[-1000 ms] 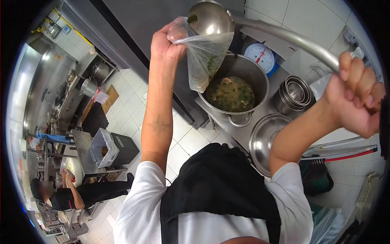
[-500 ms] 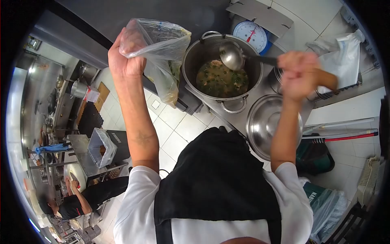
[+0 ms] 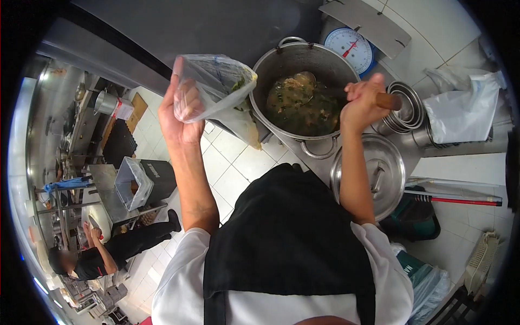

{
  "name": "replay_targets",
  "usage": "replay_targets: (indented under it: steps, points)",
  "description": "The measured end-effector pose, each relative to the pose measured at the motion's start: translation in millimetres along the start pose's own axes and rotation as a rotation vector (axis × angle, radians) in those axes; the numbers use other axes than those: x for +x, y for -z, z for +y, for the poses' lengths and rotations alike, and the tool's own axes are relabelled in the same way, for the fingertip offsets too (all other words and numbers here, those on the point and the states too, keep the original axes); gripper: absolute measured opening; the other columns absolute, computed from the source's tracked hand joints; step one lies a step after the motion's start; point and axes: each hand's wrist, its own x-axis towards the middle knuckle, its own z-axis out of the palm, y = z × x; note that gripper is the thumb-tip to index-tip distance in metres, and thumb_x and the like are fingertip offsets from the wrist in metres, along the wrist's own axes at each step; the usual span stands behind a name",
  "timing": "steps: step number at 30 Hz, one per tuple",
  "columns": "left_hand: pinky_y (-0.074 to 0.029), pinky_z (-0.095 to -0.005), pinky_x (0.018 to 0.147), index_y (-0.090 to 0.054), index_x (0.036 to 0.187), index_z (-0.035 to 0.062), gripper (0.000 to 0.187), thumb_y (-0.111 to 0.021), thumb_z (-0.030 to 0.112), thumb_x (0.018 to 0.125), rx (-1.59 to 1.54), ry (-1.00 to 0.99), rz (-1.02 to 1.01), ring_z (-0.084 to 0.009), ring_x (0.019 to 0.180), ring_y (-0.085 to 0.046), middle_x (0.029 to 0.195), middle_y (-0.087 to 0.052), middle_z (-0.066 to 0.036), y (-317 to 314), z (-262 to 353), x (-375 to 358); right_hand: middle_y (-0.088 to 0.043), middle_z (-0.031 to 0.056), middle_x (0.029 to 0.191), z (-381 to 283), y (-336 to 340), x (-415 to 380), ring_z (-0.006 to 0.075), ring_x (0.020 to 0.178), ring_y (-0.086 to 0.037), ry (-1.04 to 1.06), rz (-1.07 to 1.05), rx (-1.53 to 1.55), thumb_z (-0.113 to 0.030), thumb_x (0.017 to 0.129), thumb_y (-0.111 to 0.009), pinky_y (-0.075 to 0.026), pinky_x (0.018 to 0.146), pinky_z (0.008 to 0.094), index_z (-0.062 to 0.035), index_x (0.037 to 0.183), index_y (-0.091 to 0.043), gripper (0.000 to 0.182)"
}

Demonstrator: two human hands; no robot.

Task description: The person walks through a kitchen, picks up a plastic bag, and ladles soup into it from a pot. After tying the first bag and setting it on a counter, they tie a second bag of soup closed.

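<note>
My left hand (image 3: pixel 184 105) is closed on the rim of a clear plastic bag (image 3: pixel 225 97), which it holds up with its mouth spread. Some green leafy bits and pale liquid show inside the bag. Beside it stands a large metal stockpot (image 3: pixel 279 59) holding a brownish soup (image 3: pixel 300 116) with green leaves. My right hand (image 3: pixel 364 103) grips the ladle (image 3: pixel 389 101) by its wooden-ended handle, at the pot's right side. The ladle's bowl lies partly sunk in the soup.
A dial scale (image 3: pixel 346 46) stands behind the pot. Right of the pot are a metal lid (image 3: pixel 392 181), nested metal containers (image 3: pixel 411 103) and white plastic bags (image 3: pixel 466 108). At the far left a co-worker (image 3: pixel 114 254) stands at a counter near a grey lined bin (image 3: pixel 157 181).
The ladle has gone from above the soup down into it, and my right hand has moved left and slightly lower. My left hand and the bag appear slightly lower and further right.
</note>
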Motion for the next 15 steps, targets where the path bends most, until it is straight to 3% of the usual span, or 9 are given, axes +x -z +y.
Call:
replay_targets:
  steps: [3,6,10,15]
  points:
    - [-0.036,-0.0223,0.04,-0.033,0.152,0.0046,0.045,-0.035,0.015,0.108,-0.009,0.015,0.017,-0.0089,0.052,-0.038,0.074,-0.044,-0.005,19.7,-7.8,-1.4,-0.038,0.0011,0.051,-2.4,2.6,24.9,0.0131,0.043,-0.04,-0.154,0.305,-0.001,-0.04,0.098,-0.065,-0.043,0.048,0.0305,-0.0079,0.065,-0.043,0.051]
    - [-0.037,-0.0227,0.04,-0.031,0.153,0.0037,0.046,-0.034,0.013,0.108,0.0,0.022,0.078,-0.0089,0.051,-0.039,0.074,-0.045,-0.006,31.8,-17.7,-5.5,-0.036,0.001,0.052,6.2,18.9,47.8,0.014,0.044,-0.038,-0.32,0.457,0.062,-0.043,0.097,-0.066,-0.043,0.049,0.0337,-0.0096,0.066,-0.041,0.052]
    - [-0.036,-0.0231,0.038,-0.025,0.154,0.0013,0.049,-0.034,0.011,0.108,0.004,0.062,0.035,-0.0097,0.049,-0.039,0.074,-0.045,-0.006,29.8,-16.4,-5.2,-0.032,0.0004,0.053,18.1,43.9,61.1,0.0147,0.047,-0.035,-0.379,0.472,0.101,-0.046,0.095,-0.067,-0.043,0.051,0.0367,-0.011,0.066,-0.039,0.054]
    - [-0.037,-0.0234,0.037,-0.025,0.153,-0.0006,0.05,-0.038,0.01,0.106,0.03,0.053,0.007,-0.0097,0.049,-0.04,0.072,-0.045,-0.006,-4.1,-1.5,0.1,-0.033,0.0023,0.051,4.0,70.1,83.8,0.0175,0.046,-0.036,-0.383,0.436,0.133,-0.05,0.1,-0.056,-0.045,0.056,0.0431,-0.0118,0.063,-0.038,0.056]
